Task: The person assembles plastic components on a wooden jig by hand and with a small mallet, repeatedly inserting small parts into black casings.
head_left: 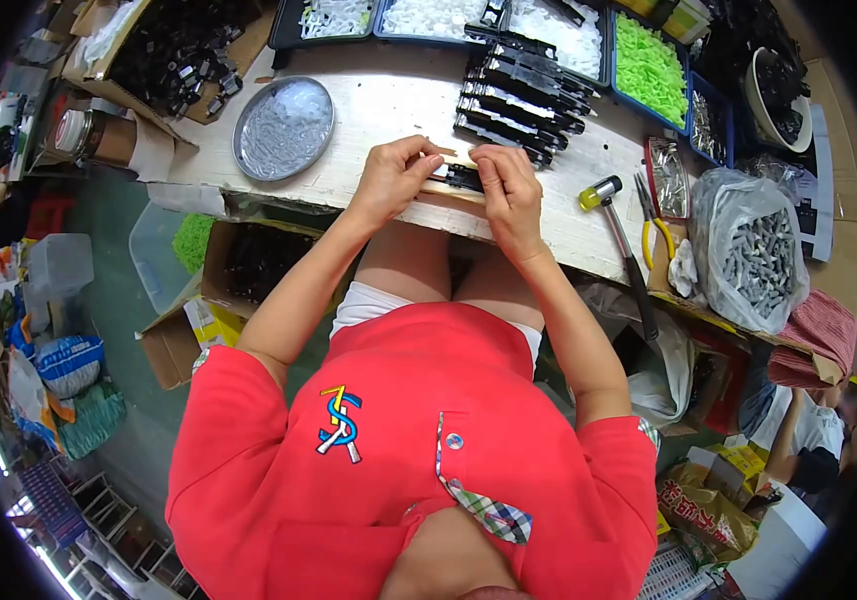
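So, big white table [389, 100] is under and past the L hand [389, 182] & R hand [514, 192]. Bag of metal bits [761, 255] is well R of the R hand. Row of long black pcs [524, 95] is just past the R hand. Round dish [284, 130] is past the L hand, off to its L. Hammer [629, 262], then pliers [651, 214], R of the R hand. Small black part [464, 177] is btwn the hands: L thumb & fingers pinch its L end, R ones its R end.
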{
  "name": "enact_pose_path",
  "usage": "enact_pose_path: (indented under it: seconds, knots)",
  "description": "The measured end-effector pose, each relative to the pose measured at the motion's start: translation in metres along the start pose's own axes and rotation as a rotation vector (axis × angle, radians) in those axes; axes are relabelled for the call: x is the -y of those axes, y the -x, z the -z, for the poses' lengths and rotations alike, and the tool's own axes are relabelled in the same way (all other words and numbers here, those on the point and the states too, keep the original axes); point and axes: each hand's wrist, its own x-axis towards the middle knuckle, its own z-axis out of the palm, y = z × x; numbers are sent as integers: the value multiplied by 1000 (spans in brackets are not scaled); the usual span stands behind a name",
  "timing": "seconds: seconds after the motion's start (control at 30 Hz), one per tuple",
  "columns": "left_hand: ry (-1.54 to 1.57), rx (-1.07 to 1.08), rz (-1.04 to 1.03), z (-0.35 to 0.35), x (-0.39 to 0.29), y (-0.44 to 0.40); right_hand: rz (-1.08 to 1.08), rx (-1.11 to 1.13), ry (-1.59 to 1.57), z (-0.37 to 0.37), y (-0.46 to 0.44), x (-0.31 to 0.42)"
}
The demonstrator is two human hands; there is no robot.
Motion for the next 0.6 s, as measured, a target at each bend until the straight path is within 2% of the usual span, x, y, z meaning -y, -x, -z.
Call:
enact_pose_path:
  seconds: [0.1, 0.23, 0.37, 0.47, 0.5, 0.57, 0.6]
  knots:
    - [99, -43, -45, -5, 9, 1, -15, 6, 51, -3, 0, -1]
    - [57, -59, -128, -4, 11, 1, -33, 13, 98, -4, -1, -1]
    - [-260, 1, -84, 3, -13, -5, 86, 31, 87, 8, -2, 5]
    - [-554, -70, -344, 14, -22, -32, 128, -78, 249, 45, -10, -1]
    - [-544, -101, -338, 20, -26, -49, 34, -70, 357, 68, -17, -8]
    - [-620, -215, -447, 35, -35, -90, -120, -197, 527, 114, -30, -32]
    - [-707, -218, -305, 39, -46, -107, -113, -166, 700, 142, -33, -50]
